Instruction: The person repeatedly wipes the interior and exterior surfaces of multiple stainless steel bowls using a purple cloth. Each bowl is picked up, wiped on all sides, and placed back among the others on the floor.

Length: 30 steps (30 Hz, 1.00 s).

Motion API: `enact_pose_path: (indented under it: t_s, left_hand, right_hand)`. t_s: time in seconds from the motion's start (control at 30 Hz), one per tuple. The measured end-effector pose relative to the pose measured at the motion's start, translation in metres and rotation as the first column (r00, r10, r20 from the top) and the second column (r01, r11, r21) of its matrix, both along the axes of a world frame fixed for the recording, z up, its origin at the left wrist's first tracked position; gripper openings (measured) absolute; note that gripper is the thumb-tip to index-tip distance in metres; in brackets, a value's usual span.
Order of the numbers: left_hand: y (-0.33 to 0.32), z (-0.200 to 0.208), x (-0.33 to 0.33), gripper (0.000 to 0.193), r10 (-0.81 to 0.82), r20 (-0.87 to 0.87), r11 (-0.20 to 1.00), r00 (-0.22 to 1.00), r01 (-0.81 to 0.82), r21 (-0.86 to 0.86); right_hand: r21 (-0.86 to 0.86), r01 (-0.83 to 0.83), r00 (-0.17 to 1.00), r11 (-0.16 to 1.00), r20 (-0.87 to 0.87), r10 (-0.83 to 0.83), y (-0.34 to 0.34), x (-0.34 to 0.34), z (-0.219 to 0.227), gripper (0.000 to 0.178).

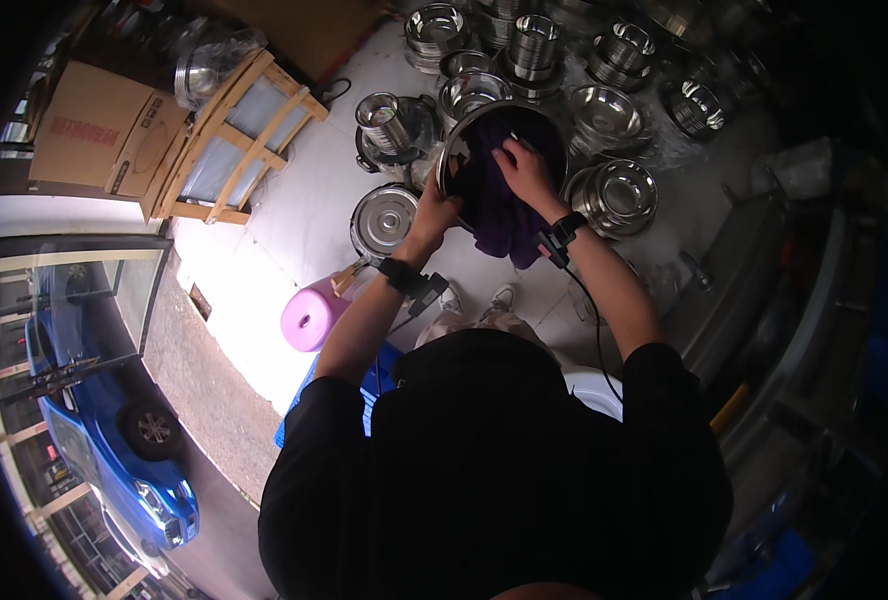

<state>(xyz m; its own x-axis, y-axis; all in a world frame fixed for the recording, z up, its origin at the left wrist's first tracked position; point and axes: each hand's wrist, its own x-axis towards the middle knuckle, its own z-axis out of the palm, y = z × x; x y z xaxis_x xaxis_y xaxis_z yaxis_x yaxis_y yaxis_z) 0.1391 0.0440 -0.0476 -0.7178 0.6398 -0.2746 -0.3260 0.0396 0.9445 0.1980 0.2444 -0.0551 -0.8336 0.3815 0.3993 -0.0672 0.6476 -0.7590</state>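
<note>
A wide, shiny metal basin (550, 128) is tilted in front of me. My left hand (436, 212) is closed on its left rim, the thumb on the near side and the other fingers partly hidden. Inside the basin lies a dark purple cloth (509, 226), its lower end hanging over the near edge. My right hand (526, 170) grips the cloth's upper part against the basin's inner wall. Beside my left hand, a round steel lid or pan (383, 221) rests on the pale floor.
Several stacks of steel bowls (615, 198) and pots (384, 122) crowd the floor beyond the basin. Left are a wooden crate (242, 138), a cardboard box (94, 125) and a pink roll (307, 321). Outside the doorway stands a blue car (114, 430). Metal shelving (754, 290) runs along the right.
</note>
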Motion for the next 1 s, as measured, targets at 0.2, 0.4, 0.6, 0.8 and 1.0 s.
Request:
enact_pose_path:
  t_s: [0.2,0.4,0.6,0.8,1.0]
  left_hand:
    - [-0.011,-0.007,-0.019,0.074,0.157,0.010,0.978,0.988,-0.156,0.136]
    - [-0.001,0.010,-0.033,0.063,0.343,0.041,0.928,0.938,-0.345,0.140]
    - [0.016,0.042,-0.018,0.074,0.220,0.027,0.954,0.975,-0.220,0.203]
    - [0.010,0.043,0.002,0.091,0.180,-0.426,0.984,0.887,-0.158,0.086]
    - [0.014,0.056,0.002,0.092,0.142,-0.284,0.986,0.948,-0.112,0.120]
  right_hand:
    - [-0.783,-0.154,0.980,0.603,-0.197,-0.005,0.038,0.045,0.056,0.021]
    - [-0.829,-0.291,0.935,0.478,-0.353,-0.042,0.026,0.060,0.125,0.021]
    - [-0.030,-0.452,0.887,0.892,-0.121,0.445,-0.031,0.027,0.074,0.024]
    - [0.568,-0.249,0.962,0.785,0.239,0.133,0.005,0.019,-0.001,0.034]
    - [0.592,-0.138,0.983,0.794,0.179,0.037,-0.022,0.025,-0.006,0.041]
